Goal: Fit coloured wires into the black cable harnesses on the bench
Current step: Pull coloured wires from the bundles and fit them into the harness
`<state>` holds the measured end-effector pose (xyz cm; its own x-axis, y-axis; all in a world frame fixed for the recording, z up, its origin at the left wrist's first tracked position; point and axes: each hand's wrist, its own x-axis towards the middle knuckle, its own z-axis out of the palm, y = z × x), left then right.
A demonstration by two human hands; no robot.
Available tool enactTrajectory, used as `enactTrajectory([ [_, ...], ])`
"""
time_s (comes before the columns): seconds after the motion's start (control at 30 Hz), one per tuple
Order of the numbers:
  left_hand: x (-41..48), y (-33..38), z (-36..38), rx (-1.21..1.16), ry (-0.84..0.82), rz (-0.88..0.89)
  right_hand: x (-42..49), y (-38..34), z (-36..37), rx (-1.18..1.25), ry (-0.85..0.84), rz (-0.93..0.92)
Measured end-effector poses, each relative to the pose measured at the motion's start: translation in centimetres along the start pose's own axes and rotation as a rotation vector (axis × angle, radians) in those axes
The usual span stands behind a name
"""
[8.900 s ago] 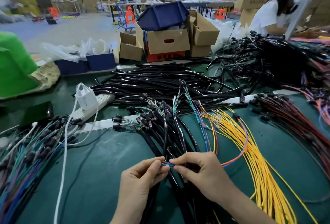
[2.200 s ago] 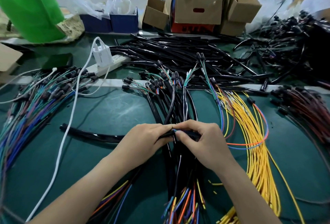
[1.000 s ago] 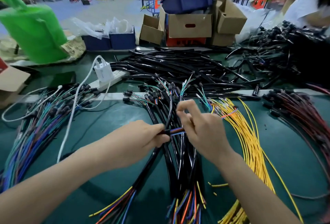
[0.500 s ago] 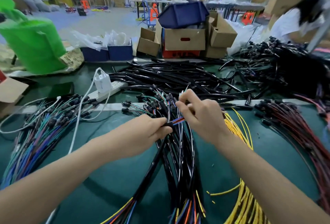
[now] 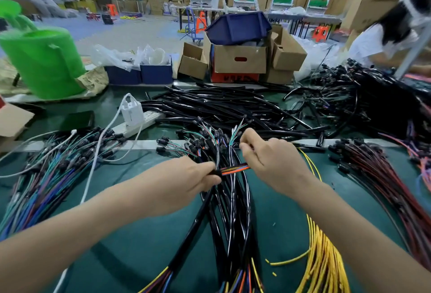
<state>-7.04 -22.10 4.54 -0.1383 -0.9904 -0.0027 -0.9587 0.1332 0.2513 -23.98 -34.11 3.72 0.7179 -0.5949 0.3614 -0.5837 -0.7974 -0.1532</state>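
Observation:
My left hand [image 5: 186, 183] grips the end of a black harness tube [image 5: 189, 229] that runs down toward the bench's near edge. A short bundle of orange, blue and yellow wires [image 5: 234, 168] comes out of that tube end. My right hand [image 5: 272, 162] pinches the bundle's other end, just right of the tube mouth. Below both hands lies a heap of black harnesses [image 5: 235, 211] with coloured wire ends. Loose yellow wires [image 5: 321, 257] lie to the right on the green bench [image 5: 140, 246].
Finished wire bundles [image 5: 42, 176] lie at the left, dark red ones [image 5: 377, 176] at the right. Bare black tubes [image 5: 221, 106] are piled behind, by a white power strip [image 5: 137, 122]. Cardboard boxes [image 5: 240, 59] and a green bin [image 5: 44, 61] stand beyond. A person [image 5: 382, 36] works at the far right.
My right hand has drawn away from the left, so more of the coloured wires shows between them. Earlier both hands met at the tube mouth.

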Motion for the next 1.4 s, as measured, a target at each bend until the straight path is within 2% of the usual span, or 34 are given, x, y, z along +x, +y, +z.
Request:
enactTrajectory([
  [0.1, 0.8, 1.5, 0.0, -0.014, 0.035, 0.044, -0.2, -3.1, -1.8, -0.097, 0.014, -0.174],
  [0.2, 1.5, 2.0, 0.1, -0.046, 0.089, 0.062, -0.6, -3.9, -1.8, 0.039, -0.087, -0.145],
  [0.3, 1.5, 1.8, 0.1, -0.047, 0.067, 0.102, -1.2, -3.1, -1.4, 0.053, -0.102, -0.178],
  [0.43, 0.2, -0.3, -0.1, -0.355, 0.087, 0.036, -1.3, -0.3, -2.0, -0.024, -0.109, -0.111],
  [0.5, -0.8, -1.5, 0.0, -0.390, 0.107, 0.023, -1.6, 1.6, -1.9, -0.090, -0.128, -0.102],
  [0.57, -1.4, -2.0, 0.4, -0.378, 0.130, 0.027, -2.2, 2.8, -1.3, -0.053, -0.125, -0.113],
  [0.67, -1.5, -1.9, 0.8, -0.330, 0.081, 0.025, -3.1, 3.1, -0.6, 0.123, -0.160, -0.032],
  [0.73, -1.4, -1.9, 0.8, -0.288, 0.029, 0.017, -3.5, 3.1, -0.5, 0.032, -0.174, -0.028],
  [0.83, -1.3, -1.5, 0.5, -0.242, -0.043, 0.012, -3.8, 3.1, -1.0, -0.273, -0.205, -0.125],
  [0.9, -1.0, -0.8, 0.2, -0.206, -0.076, 0.022, -3.5, 2.5, -1.7, -0.328, -0.246, -0.166],
  [1.17, 0.2, 2.2, 0.0, -0.143, -0.108, 0.106, -3.4, 0.5, -2.6, -0.297, -0.193, -0.287],
  [1.27, 0.5, 2.8, 0.2, -0.091, -0.142, 0.118, -3.8, 0.1, -2.0, -0.312, -0.107, -0.376],
  [1.4, 0.6, 2.9, 0.7, -0.037, -0.118, 0.152, -4.8, -0.2, -1.2, -0.159, -0.190, -0.307],
])
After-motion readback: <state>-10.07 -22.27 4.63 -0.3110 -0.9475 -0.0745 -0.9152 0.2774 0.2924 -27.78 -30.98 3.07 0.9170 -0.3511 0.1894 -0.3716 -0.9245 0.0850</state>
